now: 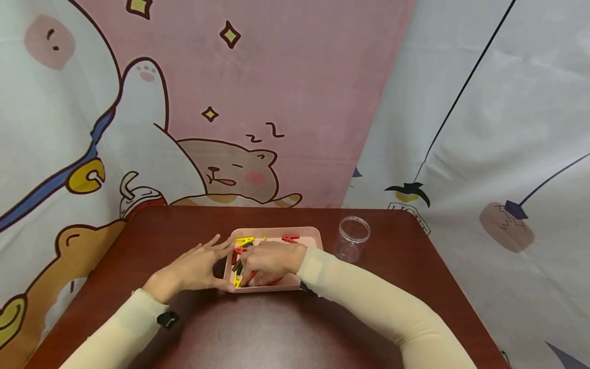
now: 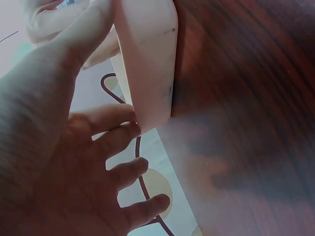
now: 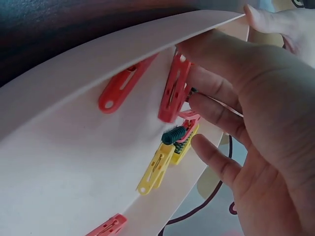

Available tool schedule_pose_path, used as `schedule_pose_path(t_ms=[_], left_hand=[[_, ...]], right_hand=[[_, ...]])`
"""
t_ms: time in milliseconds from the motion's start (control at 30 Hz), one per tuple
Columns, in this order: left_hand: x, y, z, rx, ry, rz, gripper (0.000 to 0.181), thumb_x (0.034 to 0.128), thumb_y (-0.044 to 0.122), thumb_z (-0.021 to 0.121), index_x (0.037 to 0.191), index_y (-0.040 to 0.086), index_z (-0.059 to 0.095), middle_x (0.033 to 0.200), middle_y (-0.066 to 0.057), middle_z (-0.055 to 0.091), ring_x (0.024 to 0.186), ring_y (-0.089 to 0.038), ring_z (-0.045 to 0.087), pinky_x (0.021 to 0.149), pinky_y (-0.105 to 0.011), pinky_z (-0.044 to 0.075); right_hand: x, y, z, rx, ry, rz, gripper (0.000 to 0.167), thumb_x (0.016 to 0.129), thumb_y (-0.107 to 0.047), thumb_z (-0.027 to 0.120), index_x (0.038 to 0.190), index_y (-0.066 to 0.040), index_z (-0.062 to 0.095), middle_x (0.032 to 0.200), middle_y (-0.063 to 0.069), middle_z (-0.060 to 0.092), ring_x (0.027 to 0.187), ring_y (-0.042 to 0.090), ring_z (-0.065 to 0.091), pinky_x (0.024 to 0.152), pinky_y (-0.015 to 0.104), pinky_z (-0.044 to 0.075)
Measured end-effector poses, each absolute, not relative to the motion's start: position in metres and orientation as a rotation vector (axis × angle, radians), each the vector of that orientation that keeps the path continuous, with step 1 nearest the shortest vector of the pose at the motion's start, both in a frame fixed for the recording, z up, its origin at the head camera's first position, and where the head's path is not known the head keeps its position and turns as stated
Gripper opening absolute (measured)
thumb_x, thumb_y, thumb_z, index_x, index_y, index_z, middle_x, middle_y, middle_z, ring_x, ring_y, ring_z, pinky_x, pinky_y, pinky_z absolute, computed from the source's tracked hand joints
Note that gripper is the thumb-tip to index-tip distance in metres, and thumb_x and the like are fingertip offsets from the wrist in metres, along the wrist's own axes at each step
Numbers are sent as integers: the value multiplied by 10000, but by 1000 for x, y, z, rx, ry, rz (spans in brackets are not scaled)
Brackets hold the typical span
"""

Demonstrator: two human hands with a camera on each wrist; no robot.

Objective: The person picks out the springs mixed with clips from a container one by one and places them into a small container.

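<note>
A pink tray [image 1: 301, 233] holds red and yellow clothespins and dark green coiled pieces. My right hand [image 1: 269, 260] reaches down into it near the front left. In the right wrist view, its thumb and index finger pinch one end of a red clothespin [image 3: 172, 93]. Another red clothespin [image 3: 123, 86] lies beside that one, against the tray wall. Yellow clothespins [image 3: 156, 169] and a dark green coil [image 3: 173, 135] lie near the other fingertips. My left hand [image 1: 195, 269] touches the tray's left side with thumb and index finger, its fingers spread and fairly straight.
A clear, open-topped jar [image 1: 352, 241] stands on the dark red-brown table [image 1: 258, 328], to the right of the tray. One red clothespin [image 1: 290, 238] lies near the tray's back edge. Behind the table hangs a printed cartoon cloth [image 1: 295, 102].
</note>
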State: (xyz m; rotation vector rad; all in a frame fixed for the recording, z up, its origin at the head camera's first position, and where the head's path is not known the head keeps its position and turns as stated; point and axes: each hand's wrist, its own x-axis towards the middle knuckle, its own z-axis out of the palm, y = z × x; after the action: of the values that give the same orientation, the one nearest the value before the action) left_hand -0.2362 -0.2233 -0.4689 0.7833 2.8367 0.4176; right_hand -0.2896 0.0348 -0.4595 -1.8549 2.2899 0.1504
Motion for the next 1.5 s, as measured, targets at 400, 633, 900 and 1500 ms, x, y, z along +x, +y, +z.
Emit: schedule_pose_path(t_ms=[400, 633, 900, 1500], left_hand=[[-235, -225, -473, 759, 2851, 420, 1241, 824, 803, 930, 1751, 85, 525, 1877, -158, 422, 1758, -577, 315, 1272, -889, 382], [-235, -224, -474, 746, 2849, 421, 1253, 820, 811, 928, 1759, 91, 514, 1879, -158, 418, 1760, -570, 316, 1281, -882, 380], [-234, -224, -474, 732, 2845, 429, 1252, 825, 793, 937, 1760, 78, 510, 1880, -173, 418, 1758, -575, 319, 1282, -889, 371], [-230, -222, -471, 721, 2827, 451, 1234, 827, 754, 957, 1756, 74, 511, 1912, -178, 354, 1764, -619, 247, 1280, -917, 334]], right_hand=[[-293, 40, -463, -1808, 2317, 226, 193, 1027, -268, 906, 1174, -389, 937, 1170, -190, 843, 1146, 90, 705, 937, 263, 611], [-292, 44, -464, -1804, 2346, 179, 154, 1024, -351, 926, 1177, -367, 938, 1174, -196, 855, 1141, 69, 733, 977, 266, 624], [-293, 51, -467, -1799, 2387, 112, 148, 1034, -336, 901, 1180, -334, 925, 1136, -168, 839, 1147, 70, 724, 1033, 255, 599], [-282, 85, -449, -1727, 2587, -79, 226, 1040, -379, 881, 1236, -269, 908, 1249, -93, 852, 1238, 145, 735, 1154, 346, 598]])
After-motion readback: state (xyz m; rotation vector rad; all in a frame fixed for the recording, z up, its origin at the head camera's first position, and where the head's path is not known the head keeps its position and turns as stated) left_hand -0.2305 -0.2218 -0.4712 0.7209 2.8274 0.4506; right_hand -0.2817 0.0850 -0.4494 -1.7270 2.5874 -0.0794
